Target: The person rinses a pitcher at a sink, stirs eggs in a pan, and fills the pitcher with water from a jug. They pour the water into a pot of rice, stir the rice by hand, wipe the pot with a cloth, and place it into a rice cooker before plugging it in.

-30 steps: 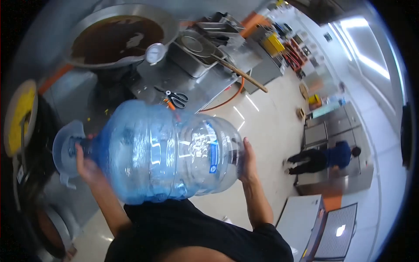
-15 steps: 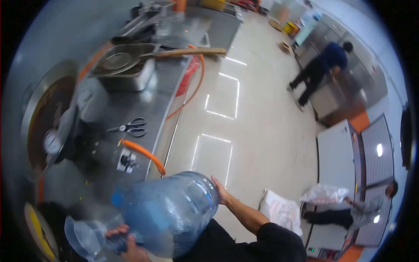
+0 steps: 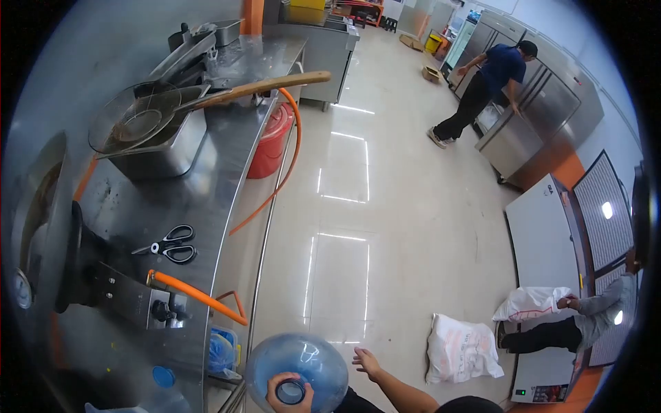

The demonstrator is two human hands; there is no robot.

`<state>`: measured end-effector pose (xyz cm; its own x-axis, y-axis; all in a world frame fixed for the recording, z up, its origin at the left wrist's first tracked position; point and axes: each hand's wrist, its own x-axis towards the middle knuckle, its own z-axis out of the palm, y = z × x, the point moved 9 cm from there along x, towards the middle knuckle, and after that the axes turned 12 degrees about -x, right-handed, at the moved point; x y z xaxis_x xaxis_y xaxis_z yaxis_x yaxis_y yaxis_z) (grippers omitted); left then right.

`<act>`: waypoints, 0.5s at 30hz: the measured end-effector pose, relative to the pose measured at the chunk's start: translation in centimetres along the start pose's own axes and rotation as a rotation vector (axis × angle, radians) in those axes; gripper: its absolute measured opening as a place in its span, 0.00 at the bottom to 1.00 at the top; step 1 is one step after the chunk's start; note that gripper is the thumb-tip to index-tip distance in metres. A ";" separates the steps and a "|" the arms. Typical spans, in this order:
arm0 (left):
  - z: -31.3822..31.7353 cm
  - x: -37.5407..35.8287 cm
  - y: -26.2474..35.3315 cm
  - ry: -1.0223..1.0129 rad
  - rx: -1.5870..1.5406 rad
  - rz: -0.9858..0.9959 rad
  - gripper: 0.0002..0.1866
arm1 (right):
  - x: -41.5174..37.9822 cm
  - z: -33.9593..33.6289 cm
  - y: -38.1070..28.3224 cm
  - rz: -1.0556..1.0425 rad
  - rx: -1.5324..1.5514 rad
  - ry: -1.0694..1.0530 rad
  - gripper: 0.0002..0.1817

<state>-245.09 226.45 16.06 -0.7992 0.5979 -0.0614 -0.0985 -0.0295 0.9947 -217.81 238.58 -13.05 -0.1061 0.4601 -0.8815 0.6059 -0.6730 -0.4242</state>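
A large blue see-through water bottle (image 3: 313, 368) is upright at the counter's front edge, its neck facing me. My left hand (image 3: 281, 398) is closed around the bottle neck. Just right of the bottle, my right hand (image 3: 368, 363) is open with its fingers apart, not touching it. On the steel counter (image 3: 131, 361) lies a blue cap (image 3: 164, 376). The edge of a clear plastic container (image 3: 113, 408) shows at the bottom of the view. Farther up the counter are black-handled scissors (image 3: 172, 246).
An orange hose (image 3: 200, 297) runs off the burner (image 3: 134, 296). A wooden-handled strainer (image 3: 141, 124) rests on a steel pan (image 3: 169, 155). White sacks (image 3: 461, 350) lie on the floor. One person (image 3: 492, 82) stands by steel cabinets; another person (image 3: 599, 313) holds a white bag by a freezer.
The bottle has gone from tilted over the counter, near a clear jug, to upright beside the counter edge. My right hand has let go of its base. My view has shifted.
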 end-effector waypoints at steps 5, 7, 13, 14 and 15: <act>-3.8 1.5 -12.5 0.120 0.018 -0.076 0.21 | 0.8 -4.8 8.3 0.032 -0.243 -0.014 0.31; -5.9 1.3 -17.2 0.172 -0.013 -0.045 0.22 | 0.5 -7.0 12.6 0.134 -0.339 -0.004 0.32; -9.6 2.5 -27.9 0.253 0.006 0.046 0.21 | 5.2 -12.1 23.4 0.412 -0.747 -0.036 0.36; -10.4 2.5 -29.6 0.274 -0.001 0.034 0.21 | 6.1 -12.0 24.4 0.448 -0.670 -0.030 0.37; -11.1 2.6 -32.0 0.280 -0.055 0.022 0.21 | 6.6 -10.3 24.0 0.444 -0.628 -0.079 0.38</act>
<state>-250.62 220.09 -16.88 -0.9335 0.3521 -0.0682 -0.1053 -0.0875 0.9906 -195.81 231.48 -26.94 0.2097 0.1656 -0.9636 0.9360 -0.3189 0.1489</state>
